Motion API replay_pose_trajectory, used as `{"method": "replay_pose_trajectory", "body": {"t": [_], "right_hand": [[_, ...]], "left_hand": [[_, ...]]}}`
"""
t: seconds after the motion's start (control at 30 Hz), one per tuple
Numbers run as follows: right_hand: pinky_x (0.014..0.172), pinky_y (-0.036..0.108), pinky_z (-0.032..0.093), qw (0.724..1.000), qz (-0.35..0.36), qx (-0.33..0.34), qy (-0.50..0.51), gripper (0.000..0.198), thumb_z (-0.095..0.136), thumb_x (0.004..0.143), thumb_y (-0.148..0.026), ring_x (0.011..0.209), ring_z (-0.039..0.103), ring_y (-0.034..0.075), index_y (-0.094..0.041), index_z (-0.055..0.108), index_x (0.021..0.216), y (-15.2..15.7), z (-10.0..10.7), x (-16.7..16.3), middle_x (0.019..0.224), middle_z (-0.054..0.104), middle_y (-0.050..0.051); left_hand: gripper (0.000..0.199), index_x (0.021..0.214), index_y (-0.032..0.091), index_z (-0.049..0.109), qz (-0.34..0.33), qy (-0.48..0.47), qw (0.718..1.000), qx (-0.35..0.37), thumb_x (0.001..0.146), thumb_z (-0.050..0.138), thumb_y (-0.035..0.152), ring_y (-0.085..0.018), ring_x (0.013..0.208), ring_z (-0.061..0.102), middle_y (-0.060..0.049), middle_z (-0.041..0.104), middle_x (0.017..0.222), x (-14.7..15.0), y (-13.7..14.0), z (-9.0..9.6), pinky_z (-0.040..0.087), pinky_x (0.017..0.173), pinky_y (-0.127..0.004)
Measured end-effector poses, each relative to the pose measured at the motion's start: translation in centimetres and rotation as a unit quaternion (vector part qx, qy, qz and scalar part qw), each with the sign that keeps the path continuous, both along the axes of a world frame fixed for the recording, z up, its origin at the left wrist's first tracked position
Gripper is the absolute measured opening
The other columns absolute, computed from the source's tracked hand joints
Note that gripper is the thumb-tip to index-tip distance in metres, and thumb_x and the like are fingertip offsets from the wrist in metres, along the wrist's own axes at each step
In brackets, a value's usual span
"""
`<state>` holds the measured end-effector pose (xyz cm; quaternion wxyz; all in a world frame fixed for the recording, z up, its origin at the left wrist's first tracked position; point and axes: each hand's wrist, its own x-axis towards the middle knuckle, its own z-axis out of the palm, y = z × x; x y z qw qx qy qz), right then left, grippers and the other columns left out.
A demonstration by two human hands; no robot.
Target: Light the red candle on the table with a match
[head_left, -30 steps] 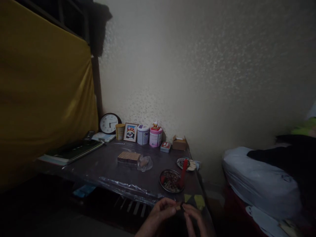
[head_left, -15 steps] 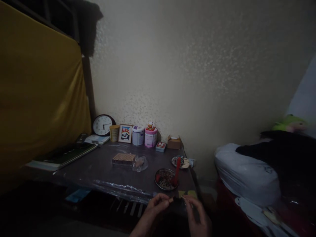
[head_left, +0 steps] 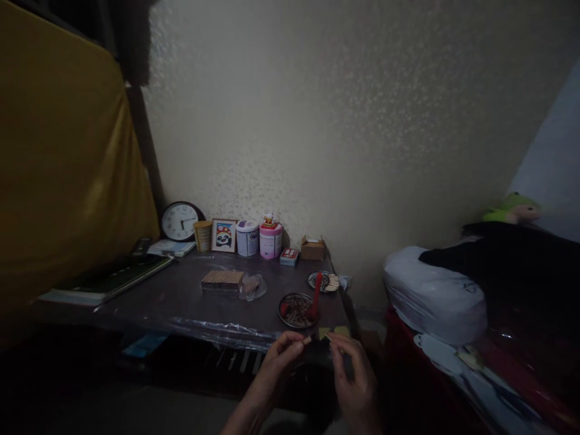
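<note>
My low dark table point(head_left: 181, 299), wrapped in clear plastic sheeting, stands against the wall. Along its back edge sit a round clock point(head_left: 179, 221), a yellow tin point(head_left: 202, 235), a small framed panda picture point(head_left: 223, 235), a white canister point(head_left: 247, 237), a pink canister point(head_left: 270, 240) with a little figurine point(head_left: 269, 219) on top, a small box point(head_left: 289, 256) and an open cardboard box point(head_left: 312, 248). At the left lie a dark book point(head_left: 106, 279) and a thin booklet point(head_left: 171, 247). In the middle is a block of stacked sticks point(head_left: 222, 279) beside a crumpled plastic bag point(head_left: 252, 286). Toward the right end are two round dishes: the nearer dish point(head_left: 296, 310) holds dark bits and a red spoon point(head_left: 314, 295), the farther dish point(head_left: 321, 281) holds pale sticks.
</note>
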<state>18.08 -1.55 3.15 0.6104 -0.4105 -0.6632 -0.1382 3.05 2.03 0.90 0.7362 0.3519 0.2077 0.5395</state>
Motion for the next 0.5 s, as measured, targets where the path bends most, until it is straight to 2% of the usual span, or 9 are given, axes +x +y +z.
{"method": "replay_pose_trajectory", "body": {"t": [0.1,0.17,0.23,0.33,0.5], "right_hand": [[0.080,0.030,0.052,0.999,0.025,-0.020,0.012,0.016,0.053,0.085,-0.017,0.088,0.066,0.015,-0.024,0.062,0.096,0.1,-0.3,0.3,0.091,0.071,0.004],[0.075,0.029,0.053,0.996,0.032,-0.085,0.021,0.013,0.053,0.085,-0.028,0.080,0.067,0.016,-0.025,0.066,0.087,0.8,-1.0,0.8,0.083,0.072,0.003],[0.066,0.027,0.054,0.991,0.002,-0.117,0.063,0.020,0.052,0.085,-0.036,0.070,0.068,0.017,-0.024,0.067,0.080,1.9,-1.7,1.7,0.074,0.072,0.003],[0.064,0.028,0.054,0.980,-0.049,-0.124,0.147,0.023,0.052,0.083,-0.041,0.072,0.067,0.018,-0.021,0.065,0.081,2.9,-2.1,3.1,0.079,0.072,0.005],[0.062,0.029,0.053,0.953,-0.070,-0.165,0.246,0.022,0.057,0.078,-0.045,0.070,0.067,0.021,-0.025,0.065,0.075,2.7,-1.6,3.8,0.075,0.071,0.002]], "left_hand": [[0.014,0.078,0.017,0.065,0.004,0.008,1.000,0.010,0.069,0.073,0.025,-0.012,0.074,0.058,-0.001,0.067,0.077,0.3,-0.1,0.4,0.040,0.069,-0.022],[0.012,0.079,0.017,0.065,-0.003,0.007,1.000,0.020,0.071,0.071,0.024,-0.011,0.073,0.057,-0.001,0.067,0.076,0.4,-0.3,0.7,0.040,0.069,-0.021],[0.011,0.081,0.018,0.065,-0.015,0.006,1.000,0.027,0.072,0.070,0.024,-0.011,0.072,0.057,0.000,0.067,0.077,0.3,-0.5,0.8,0.039,0.069,-0.022],[0.012,0.080,0.017,0.065,-0.015,0.017,0.999,0.030,0.072,0.070,0.025,-0.012,0.073,0.057,-0.001,0.067,0.077,-0.1,-0.5,0.6,0.039,0.070,-0.022],[0.010,0.080,0.017,0.067,0.007,0.045,0.999,0.029,0.074,0.068,0.025,-0.015,0.084,0.056,-0.002,0.066,0.086,-1.5,-0.3,0.1,0.040,0.081,-0.026]]}}
